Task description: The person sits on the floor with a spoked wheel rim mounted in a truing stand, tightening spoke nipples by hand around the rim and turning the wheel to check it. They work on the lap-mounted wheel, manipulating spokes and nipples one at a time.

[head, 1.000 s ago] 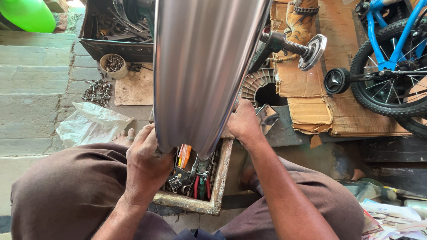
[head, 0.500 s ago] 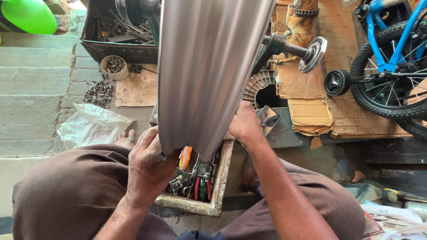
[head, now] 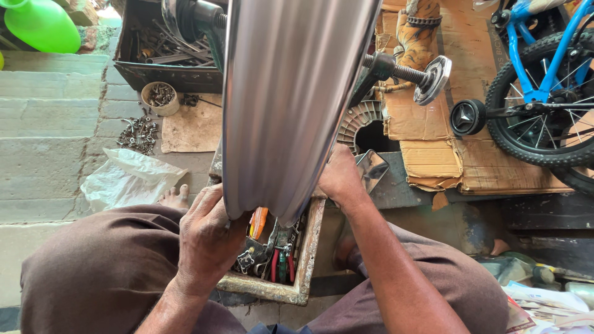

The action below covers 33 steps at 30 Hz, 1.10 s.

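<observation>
A long shiny ridged metal mudguard runs from the top of the view down to my lap. My left hand grips its lower left edge. On the right edge, my right hand is closed around the metal. Under the mudguard's end sits a wooden tool tray with pliers and screwdrivers with red, green and orange handles. A wheel axle with a nut and disc sticks out to the right of the mudguard.
A dark crate of metal parts and a small bowl of nuts lie at the upper left, with a plastic bag below. A blue child's bicycle stands on cardboard at the right. A green plastic vessel is top left.
The mudguard has shifted a little to the right and my hands have moved with it, keeping their grip on both edges.
</observation>
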Tool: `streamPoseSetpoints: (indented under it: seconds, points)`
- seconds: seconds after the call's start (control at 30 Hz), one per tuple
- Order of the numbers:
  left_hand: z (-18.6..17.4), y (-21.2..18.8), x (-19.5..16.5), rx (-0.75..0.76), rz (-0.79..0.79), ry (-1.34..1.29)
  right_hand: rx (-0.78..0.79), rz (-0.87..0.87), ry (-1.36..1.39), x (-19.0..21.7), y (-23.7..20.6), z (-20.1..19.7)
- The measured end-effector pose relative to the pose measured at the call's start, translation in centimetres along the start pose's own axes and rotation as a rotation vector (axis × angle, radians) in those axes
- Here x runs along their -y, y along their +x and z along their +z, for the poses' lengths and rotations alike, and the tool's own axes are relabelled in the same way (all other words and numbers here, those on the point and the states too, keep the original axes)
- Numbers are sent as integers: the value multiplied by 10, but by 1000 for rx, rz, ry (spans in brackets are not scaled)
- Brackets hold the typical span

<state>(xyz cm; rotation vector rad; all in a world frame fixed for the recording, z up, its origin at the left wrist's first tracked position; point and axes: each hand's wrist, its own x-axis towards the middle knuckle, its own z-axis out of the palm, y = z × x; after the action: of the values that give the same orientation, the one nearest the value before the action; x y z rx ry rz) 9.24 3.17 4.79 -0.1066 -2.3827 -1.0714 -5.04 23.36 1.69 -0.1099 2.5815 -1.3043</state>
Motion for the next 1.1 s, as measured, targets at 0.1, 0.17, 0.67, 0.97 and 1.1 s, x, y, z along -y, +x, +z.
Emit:
streamPoseSetpoints:
  seconds: [0.1, 0.17, 0.67, 0.97, 1.1]
  points:
    - [0, -1, 0, 0, 3, 1, -2, 35, -3, 4, -2, -1]
    - [0, 0, -1, -6, 25, -13, -7, 22, 30, 7, -3, -2]
    - [-1, 0, 5, -9, 107, -87, 3, -30, 142, -10, 4, 4]
    - [-36, 19, -60, -334, 8, -103, 90, 164, 393, -36, 21, 21]
    - [-39, 26, -46, -230, 96, -69, 85, 150, 380, -35, 20, 21]
